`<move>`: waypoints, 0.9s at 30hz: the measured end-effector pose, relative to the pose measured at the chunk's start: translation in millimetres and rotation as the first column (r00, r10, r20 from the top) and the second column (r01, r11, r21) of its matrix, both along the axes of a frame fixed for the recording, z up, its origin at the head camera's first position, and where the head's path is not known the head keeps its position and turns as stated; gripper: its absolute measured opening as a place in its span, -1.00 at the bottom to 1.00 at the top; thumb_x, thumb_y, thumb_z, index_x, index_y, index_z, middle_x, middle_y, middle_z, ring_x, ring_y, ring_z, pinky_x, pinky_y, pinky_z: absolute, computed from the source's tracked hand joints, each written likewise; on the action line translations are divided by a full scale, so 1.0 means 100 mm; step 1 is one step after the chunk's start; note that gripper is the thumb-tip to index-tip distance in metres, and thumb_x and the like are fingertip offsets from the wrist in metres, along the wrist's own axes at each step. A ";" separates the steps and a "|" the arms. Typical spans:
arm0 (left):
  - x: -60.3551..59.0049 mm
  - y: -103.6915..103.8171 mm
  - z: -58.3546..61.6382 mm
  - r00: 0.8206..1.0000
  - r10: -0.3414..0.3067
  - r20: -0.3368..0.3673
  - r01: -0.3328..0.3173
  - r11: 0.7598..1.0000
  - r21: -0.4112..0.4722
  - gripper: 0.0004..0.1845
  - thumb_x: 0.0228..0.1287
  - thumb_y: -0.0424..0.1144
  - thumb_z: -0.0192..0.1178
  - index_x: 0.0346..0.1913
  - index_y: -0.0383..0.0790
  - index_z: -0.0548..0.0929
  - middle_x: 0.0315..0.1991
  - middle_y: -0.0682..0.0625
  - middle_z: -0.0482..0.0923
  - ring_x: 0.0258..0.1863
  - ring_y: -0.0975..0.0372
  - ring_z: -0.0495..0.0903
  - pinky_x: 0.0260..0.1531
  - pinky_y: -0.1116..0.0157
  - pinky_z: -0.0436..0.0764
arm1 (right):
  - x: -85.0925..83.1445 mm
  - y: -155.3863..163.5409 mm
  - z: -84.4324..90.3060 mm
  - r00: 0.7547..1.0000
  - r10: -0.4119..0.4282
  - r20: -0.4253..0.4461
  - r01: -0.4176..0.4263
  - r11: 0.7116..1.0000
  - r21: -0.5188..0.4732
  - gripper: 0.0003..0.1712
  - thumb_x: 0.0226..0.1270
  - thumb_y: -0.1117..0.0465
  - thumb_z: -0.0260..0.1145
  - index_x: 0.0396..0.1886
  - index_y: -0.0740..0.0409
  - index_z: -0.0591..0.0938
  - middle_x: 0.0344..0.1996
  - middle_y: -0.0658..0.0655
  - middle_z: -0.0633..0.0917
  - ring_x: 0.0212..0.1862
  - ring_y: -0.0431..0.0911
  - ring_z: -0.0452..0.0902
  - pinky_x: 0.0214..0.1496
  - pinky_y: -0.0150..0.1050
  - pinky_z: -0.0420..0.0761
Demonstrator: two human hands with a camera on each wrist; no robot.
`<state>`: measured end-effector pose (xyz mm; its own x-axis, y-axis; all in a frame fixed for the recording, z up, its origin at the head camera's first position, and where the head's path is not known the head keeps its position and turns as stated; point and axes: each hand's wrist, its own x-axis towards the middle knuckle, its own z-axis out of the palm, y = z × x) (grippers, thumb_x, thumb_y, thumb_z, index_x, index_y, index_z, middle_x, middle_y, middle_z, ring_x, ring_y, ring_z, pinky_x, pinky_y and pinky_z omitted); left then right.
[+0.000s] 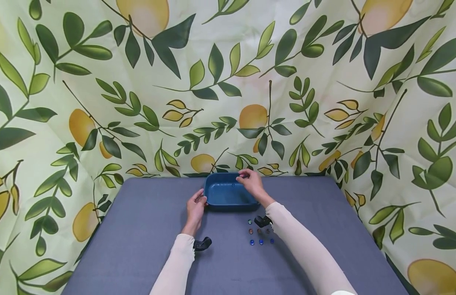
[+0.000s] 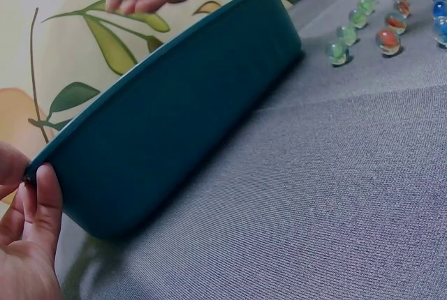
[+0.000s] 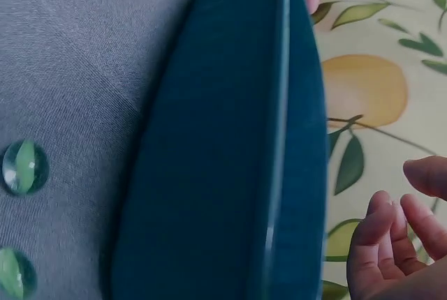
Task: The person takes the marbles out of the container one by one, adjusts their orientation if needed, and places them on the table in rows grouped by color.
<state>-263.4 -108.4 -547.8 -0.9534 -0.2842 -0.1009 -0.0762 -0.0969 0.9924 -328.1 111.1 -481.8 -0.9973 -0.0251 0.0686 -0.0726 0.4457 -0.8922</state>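
Note:
A blue plastic tub (image 1: 228, 208) stands near the back of the table. My left hand (image 1: 196, 208) pinches its left rim between thumb and fingers, as the left wrist view also shows. Above the tub's right part hovers my right hand (image 1: 251, 183). Its fingers (image 3: 377, 234) are loosely bent, apart from the thumb, and nothing shows between them. A tiny spot inside the tub is too small to identify. In front of the tub, glass marbles lie in rows: green ones (image 2: 338, 52), red-orange ones (image 2: 389, 41) and blue ones (image 1: 251, 242). My right wrist hides some in the head view.
A grey cloth covers the table (image 1: 139, 229). Behind and beside it hangs a curtain (image 1: 220, 102) printed with leaves and lemons. Each wrist carries a black camera mount, one (image 1: 202, 244) on the left and one (image 1: 262, 221) close above the marbles.

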 end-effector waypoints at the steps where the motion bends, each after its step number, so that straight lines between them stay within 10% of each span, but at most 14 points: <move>1: 0.00 0.00 0.00 1.000 0.001 -0.001 -0.001 1.000 -0.001 -0.54 0.36 -0.42 0.08 0.31 -0.28 0.49 0.19 -0.22 0.48 -0.16 0.24 0.52 -0.18 0.34 0.64 | -0.03 -0.02 -0.02 1.000 -0.003 0.009 0.003 1.000 0.006 -0.64 0.27 0.18 0.38 0.03 0.21 0.66 -0.22 0.08 0.64 -0.32 -0.10 0.50 -0.33 -0.31 0.49; 27: 0.00 0.00 -0.04 1.000 -0.001 -0.015 0.000 1.000 -0.013 -0.54 0.38 -0.43 0.06 0.32 -0.32 0.47 0.21 -0.27 0.45 0.01 0.03 0.54 -0.22 0.38 0.62 | -0.28 -0.25 -0.46 0.995 -0.063 0.078 0.046 0.978 0.205 -0.69 0.26 0.20 0.39 0.00 0.14 0.68 -0.12 0.14 0.69 -0.11 0.00 0.57 0.00 -0.11 0.60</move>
